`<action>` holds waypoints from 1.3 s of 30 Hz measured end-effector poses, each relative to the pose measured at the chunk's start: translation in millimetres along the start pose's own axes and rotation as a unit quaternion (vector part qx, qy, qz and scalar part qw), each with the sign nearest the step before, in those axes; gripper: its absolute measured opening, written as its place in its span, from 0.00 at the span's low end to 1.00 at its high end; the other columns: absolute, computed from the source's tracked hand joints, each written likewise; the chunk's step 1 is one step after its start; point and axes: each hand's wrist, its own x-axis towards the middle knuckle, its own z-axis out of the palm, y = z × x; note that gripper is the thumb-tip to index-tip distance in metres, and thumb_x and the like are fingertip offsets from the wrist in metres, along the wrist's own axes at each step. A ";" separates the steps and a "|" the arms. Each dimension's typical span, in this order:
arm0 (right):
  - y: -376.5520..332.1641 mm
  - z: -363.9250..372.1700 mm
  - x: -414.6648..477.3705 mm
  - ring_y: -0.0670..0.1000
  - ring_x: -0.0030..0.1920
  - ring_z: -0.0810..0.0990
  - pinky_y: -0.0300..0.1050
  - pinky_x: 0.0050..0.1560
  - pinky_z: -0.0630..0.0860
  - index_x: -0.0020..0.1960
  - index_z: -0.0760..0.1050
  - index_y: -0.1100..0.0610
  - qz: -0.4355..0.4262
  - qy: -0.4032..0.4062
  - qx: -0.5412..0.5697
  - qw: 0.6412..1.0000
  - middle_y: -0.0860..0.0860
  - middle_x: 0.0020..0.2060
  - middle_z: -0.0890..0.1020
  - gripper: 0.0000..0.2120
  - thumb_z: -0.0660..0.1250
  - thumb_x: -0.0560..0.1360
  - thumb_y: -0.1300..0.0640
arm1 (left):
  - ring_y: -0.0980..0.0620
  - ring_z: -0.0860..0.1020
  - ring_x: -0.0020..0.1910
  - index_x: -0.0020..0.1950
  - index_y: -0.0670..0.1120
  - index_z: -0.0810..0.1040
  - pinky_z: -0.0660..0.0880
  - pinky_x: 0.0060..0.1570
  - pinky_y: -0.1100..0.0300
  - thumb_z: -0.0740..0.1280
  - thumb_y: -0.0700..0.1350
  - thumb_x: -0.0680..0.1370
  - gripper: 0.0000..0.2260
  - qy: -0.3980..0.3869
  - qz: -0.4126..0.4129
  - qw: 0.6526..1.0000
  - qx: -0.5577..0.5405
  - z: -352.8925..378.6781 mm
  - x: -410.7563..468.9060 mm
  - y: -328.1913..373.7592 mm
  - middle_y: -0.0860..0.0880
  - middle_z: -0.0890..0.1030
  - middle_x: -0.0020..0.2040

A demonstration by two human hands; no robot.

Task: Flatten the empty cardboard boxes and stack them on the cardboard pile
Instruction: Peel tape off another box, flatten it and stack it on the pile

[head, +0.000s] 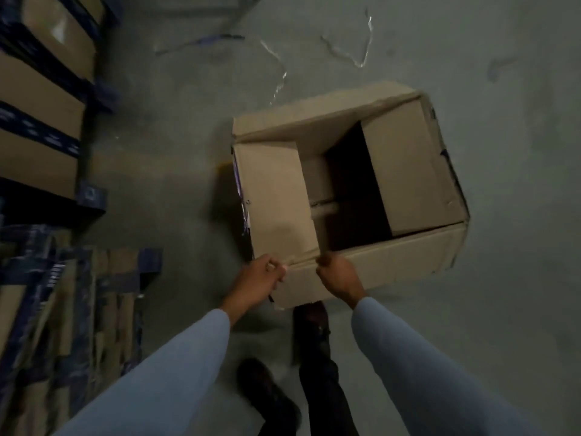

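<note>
On a grey concrete floor, a flattened cardboard pile lies at left. One box stands open, not yet collapsed, with the left hand and right hand curled tight around its near flap edge.

Dim, flat light; the floor reads murky grey-green. The inside of the box falls to black, and a soft shadow lies at its left. Everything is slightly blurred; cartons at the left edge smear and bend.
</note>
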 end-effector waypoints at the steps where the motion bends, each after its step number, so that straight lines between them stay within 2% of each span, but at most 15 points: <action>1: 2.9 7.4 16.8 0.60 0.58 0.79 0.48 0.58 0.75 0.61 0.78 0.59 -0.027 0.002 -0.055 0.998 0.60 0.57 0.82 0.16 0.65 0.74 0.60 | 0.47 0.83 0.43 0.44 0.53 0.76 0.80 0.51 0.46 0.67 0.50 0.79 0.04 0.004 0.009 1.000 0.014 6.9 17.5 -7.0 0.50 0.84 0.42; 3: 10.3 27.1 41.1 0.60 0.64 0.75 0.51 0.63 0.71 0.68 0.73 0.55 -0.068 -0.007 -0.158 0.985 0.58 0.63 0.79 0.22 0.65 0.75 0.57 | 0.48 0.81 0.45 0.45 0.53 0.76 0.79 0.49 0.51 0.67 0.51 0.78 0.03 0.010 0.016 0.998 0.067 21.2 42.5 -25.5 0.51 0.83 0.46; 5: 22.8 48.0 61.4 0.58 0.67 0.71 0.55 0.68 0.65 0.71 0.69 0.54 -0.109 -0.022 -0.270 0.956 0.56 0.66 0.76 0.24 0.64 0.76 0.54 | 0.50 0.79 0.49 0.54 0.52 0.77 0.74 0.46 0.56 0.65 0.51 0.79 0.06 -0.008 0.034 0.987 0.160 34.5 61.6 -47.3 0.51 0.80 0.52; 7: 34.4 64.7 78.3 0.58 0.66 0.72 0.57 0.69 0.62 0.69 0.70 0.53 -0.151 -0.023 -0.352 0.923 0.55 0.64 0.77 0.21 0.64 0.76 0.53 | 0.47 0.78 0.56 0.65 0.49 0.75 0.75 0.54 0.53 0.65 0.49 0.79 0.15 -0.022 0.070 0.967 0.243 41.5 80.8 -70.0 0.47 0.79 0.60; 9: 47.0 80.4 91.8 0.58 0.63 0.74 0.57 0.69 0.63 0.64 0.72 0.53 -0.186 -0.010 -0.397 0.899 0.55 0.61 0.79 0.17 0.65 0.76 0.52 | 0.44 0.76 0.61 0.68 0.47 0.74 0.74 0.61 0.49 0.66 0.47 0.78 0.18 -0.026 0.089 0.952 0.290 46.5 95.6 -92.2 0.44 0.77 0.64; 14: 62.4 98.6 108.1 0.59 0.62 0.75 0.56 0.63 0.67 0.65 0.70 0.52 -0.221 0.023 -0.473 0.853 0.55 0.61 0.78 0.17 0.65 0.77 0.51 | 0.44 0.72 0.66 0.70 0.46 0.72 0.70 0.66 0.49 0.65 0.47 0.78 0.20 -0.016 0.099 0.942 0.321 53.1 102.9 -115.4 0.44 0.75 0.67; 17: 60.6 100.9 102.5 0.59 0.62 0.76 0.56 0.64 0.65 0.66 0.70 0.53 -0.232 0.020 -0.506 0.831 0.55 0.61 0.79 0.15 0.59 0.80 0.52 | 0.44 0.71 0.67 0.71 0.48 0.72 0.67 0.68 0.48 0.65 0.47 0.78 0.21 -0.022 0.110 0.928 0.356 53.5 97.8 -118.2 0.45 0.75 0.68; 21: 61.1 90.0 89.7 0.59 0.59 0.78 0.54 0.63 0.65 0.62 0.73 0.54 -0.256 0.027 -0.504 0.825 0.56 0.58 0.81 0.14 0.53 0.81 0.55 | 0.45 0.75 0.64 0.69 0.48 0.74 0.70 0.66 0.50 0.63 0.44 0.78 0.19 -0.006 0.135 0.926 0.353 45.2 100.3 -100.6 0.46 0.78 0.65; 25: 84.8 70.0 68.3 0.60 0.60 0.76 0.54 0.62 0.65 0.61 0.75 0.56 -0.262 0.003 -0.514 0.817 0.58 0.57 0.80 0.14 0.55 0.80 0.56 | 0.43 0.75 0.64 0.70 0.46 0.73 0.72 0.64 0.48 0.61 0.44 0.79 0.19 -0.033 0.142 0.921 0.362 57.4 118.6 -78.5 0.44 0.77 0.66; 28: 121.5 65.5 54.4 0.61 0.59 0.77 0.55 0.62 0.67 0.59 0.77 0.57 -0.251 -0.019 -0.510 0.823 0.58 0.56 0.81 0.12 0.58 0.79 0.57 | 0.41 0.73 0.65 0.72 0.46 0.70 0.70 0.65 0.47 0.60 0.45 0.80 0.20 -0.088 0.152 0.881 0.440 90.8 129.9 -66.7 0.42 0.75 0.68; 31: 151.8 66.5 51.6 0.62 0.51 0.81 0.56 0.56 0.73 0.53 0.79 0.58 -0.269 0.001 -0.498 0.824 0.58 0.48 0.83 0.10 0.67 0.73 0.57 | 0.42 0.68 0.69 0.74 0.45 0.66 0.67 0.67 0.45 0.60 0.46 0.81 0.22 -0.133 0.213 0.812 0.527 129.2 141.2 -53.9 0.42 0.70 0.72; 35: 172.3 75.1 59.6 0.59 0.43 0.80 0.54 0.52 0.74 0.50 0.81 0.56 -0.296 0.035 -0.483 0.823 0.56 0.41 0.83 0.10 0.71 0.69 0.56 | 0.46 0.54 0.79 0.80 0.47 0.57 0.51 0.74 0.39 0.55 0.51 0.83 0.25 -0.144 0.271 0.723 0.619 176.1 169.0 -39.1 0.46 0.56 0.80; 37: 178.7 76.4 62.0 0.59 0.44 0.81 0.54 0.53 0.76 0.51 0.81 0.57 -0.309 0.066 -0.455 0.833 0.57 0.43 0.84 0.14 0.74 0.66 0.57 | 0.46 0.51 0.80 0.81 0.47 0.55 0.45 0.74 0.37 0.53 0.54 0.83 0.26 -0.145 0.276 0.687 0.656 189.6 182.9 -28.9 0.46 0.57 0.80; 39: 188.3 75.6 61.0 0.60 0.48 0.81 0.56 0.57 0.76 0.54 0.81 0.59 -0.314 0.097 -0.427 0.843 0.58 0.48 0.84 0.21 0.77 0.61 0.59 | 0.44 0.58 0.78 0.78 0.47 0.61 0.43 0.74 0.36 0.51 0.57 0.84 0.25 -0.135 0.287 0.663 0.678 195.4 190.9 -15.9 0.45 0.66 0.76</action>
